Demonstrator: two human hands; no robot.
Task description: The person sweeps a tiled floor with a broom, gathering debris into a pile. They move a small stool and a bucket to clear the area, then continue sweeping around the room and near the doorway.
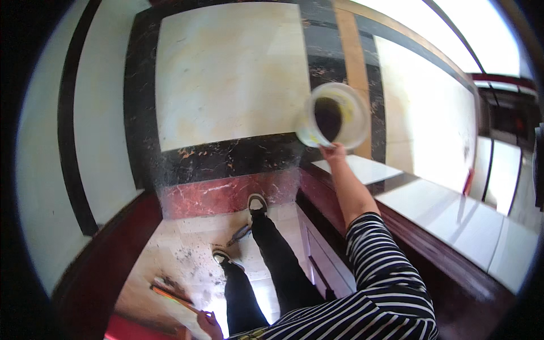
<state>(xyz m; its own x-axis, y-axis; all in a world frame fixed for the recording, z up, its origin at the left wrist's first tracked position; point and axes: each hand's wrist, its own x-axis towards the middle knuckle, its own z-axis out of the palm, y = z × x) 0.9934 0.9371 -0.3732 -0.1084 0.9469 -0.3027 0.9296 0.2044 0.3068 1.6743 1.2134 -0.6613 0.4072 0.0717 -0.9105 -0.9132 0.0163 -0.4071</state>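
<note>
My right hand (334, 153) grips the rim of a white plastic bucket (357, 117), held out in front of the tiled wall and above the near end of a white-tiled counter. The bucket is tipped so its mouth faces me, and a dark area shows at its bottom; whether that is a substance cannot be made out. Down at the lower left, my left hand (209, 325) is closed around an orange stick-like handle (176, 298). Beside that handle lies a blurred dark-and-white patch, possibly bristles.
Dark debris (185, 257) is scattered over the pale floor (191, 231). A blue-grey hand tool (240, 233) lies between my shoes. The white-tiled counter (446, 221) runs along my right, and a dark red ledge (106, 246) borders the left. Red marble-patterned skirting (212, 193) is ahead.
</note>
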